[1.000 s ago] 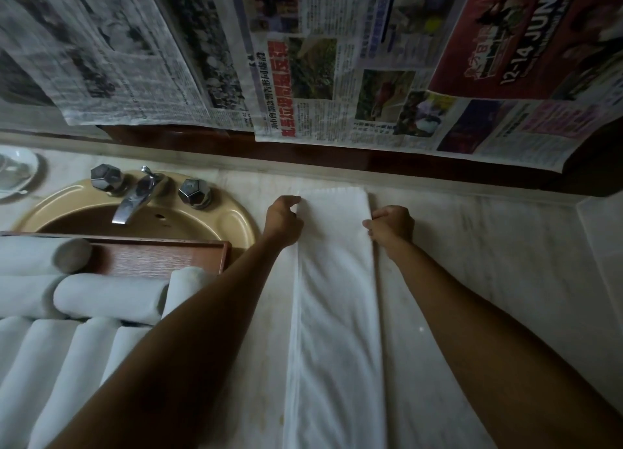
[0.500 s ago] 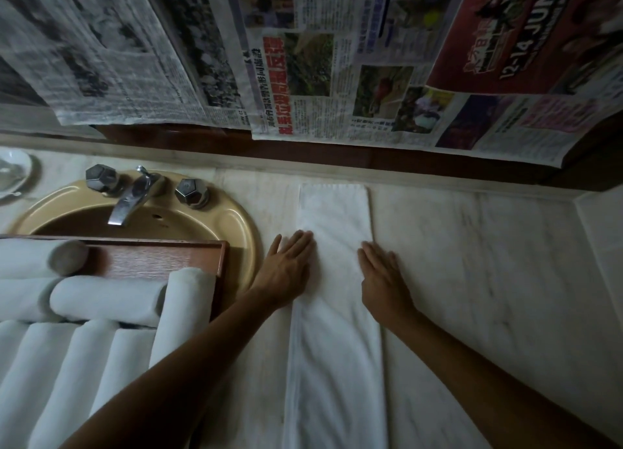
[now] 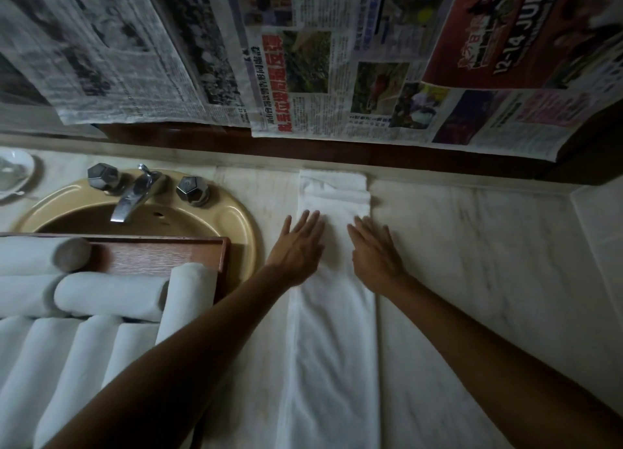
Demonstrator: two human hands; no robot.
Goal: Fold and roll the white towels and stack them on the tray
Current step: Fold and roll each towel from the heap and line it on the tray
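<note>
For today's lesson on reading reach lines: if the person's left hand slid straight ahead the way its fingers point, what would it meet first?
The left hand lies flat on the folded towel, fingers pointing away and slightly right. Going on, it would probably first meet the small fold near the towel's far end, then the wall ledge.

The folded towel [image 3: 332,313] on the counter [image 3: 472,246] is white cloth, matt and soft-looking, with faint creases. The counter is pale stone, like marble, with grey veins and a smooth, dull sheen. The rolled towels [image 3: 108,295] are the same matt white cloth. The tray [image 3: 161,254] is reddish-brown wood with a smooth, slightly glossy finish. The sink [image 3: 232,219] looks like glazed ceramic, beige and glossy. The faucet [image 3: 133,195] and its faceted knobs [image 3: 193,188] are shiny metal. The newspapers [image 3: 303,60] are thin, matt printed paper, somewhat wrinkled.
</note>
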